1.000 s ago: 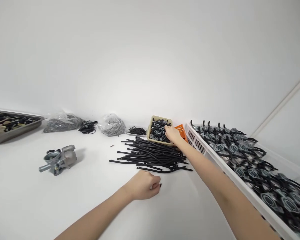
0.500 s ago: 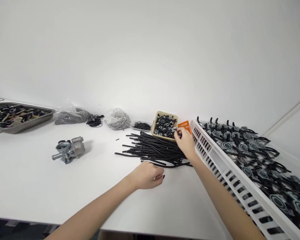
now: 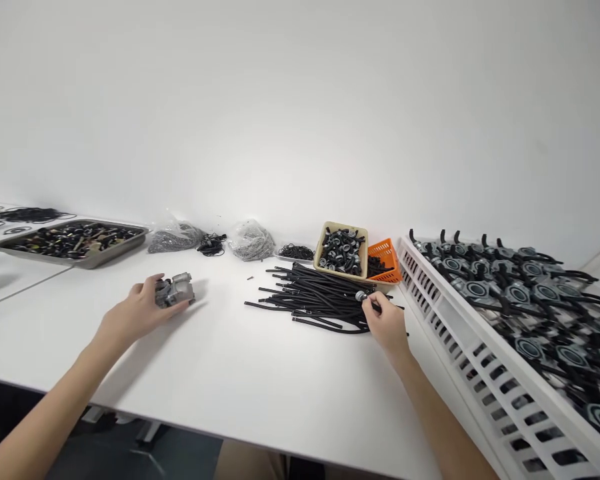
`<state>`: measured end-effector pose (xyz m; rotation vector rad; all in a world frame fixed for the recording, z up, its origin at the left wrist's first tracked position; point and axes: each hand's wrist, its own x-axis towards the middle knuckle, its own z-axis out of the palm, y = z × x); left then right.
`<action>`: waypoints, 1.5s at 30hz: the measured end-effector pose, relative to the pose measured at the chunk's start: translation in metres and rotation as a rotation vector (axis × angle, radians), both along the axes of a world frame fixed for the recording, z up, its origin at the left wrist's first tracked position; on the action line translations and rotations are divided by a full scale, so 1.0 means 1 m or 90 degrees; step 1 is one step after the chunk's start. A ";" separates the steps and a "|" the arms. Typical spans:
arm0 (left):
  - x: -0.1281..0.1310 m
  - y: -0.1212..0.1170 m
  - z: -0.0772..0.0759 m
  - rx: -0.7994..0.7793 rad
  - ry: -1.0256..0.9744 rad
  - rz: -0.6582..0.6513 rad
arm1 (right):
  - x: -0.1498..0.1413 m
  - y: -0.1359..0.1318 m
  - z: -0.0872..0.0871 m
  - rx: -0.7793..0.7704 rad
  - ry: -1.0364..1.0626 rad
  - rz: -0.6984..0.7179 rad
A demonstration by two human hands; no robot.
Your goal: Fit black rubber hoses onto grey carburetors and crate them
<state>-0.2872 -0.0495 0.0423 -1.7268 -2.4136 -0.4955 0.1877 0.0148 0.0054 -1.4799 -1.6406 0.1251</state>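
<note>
grey metal part (image 3: 176, 291) under curled left hand (image 3: 139, 312), seemingly gripped

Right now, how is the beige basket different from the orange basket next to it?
The beige basket has solid walls, while the orange basket has latticed walls. The beige basket is heaped with grey and black ring-shaped parts; the orange basket holds fewer, dark pieces low inside. The beige basket stands on the left, the orange basket between it and the white crate. Both are small, open-topped and stand behind the black hoses.
</note>
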 end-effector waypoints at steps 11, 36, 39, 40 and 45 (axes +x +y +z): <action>0.122 -0.033 -0.023 -0.078 0.024 -0.220 | 0.001 0.000 -0.003 0.012 0.013 0.012; 0.252 -0.022 -0.021 0.311 0.114 -0.803 | -0.005 -0.003 -0.005 -0.022 0.139 0.145; 0.272 -0.012 -0.013 0.262 0.084 -0.772 | -0.005 0.001 -0.005 -0.044 0.231 0.197; 0.277 -0.008 -0.012 0.242 0.057 -0.759 | -0.005 0.001 -0.005 -0.055 0.266 0.216; 0.278 0.003 -0.022 0.205 -0.176 -0.714 | -0.001 -0.002 0.000 -0.151 0.388 0.344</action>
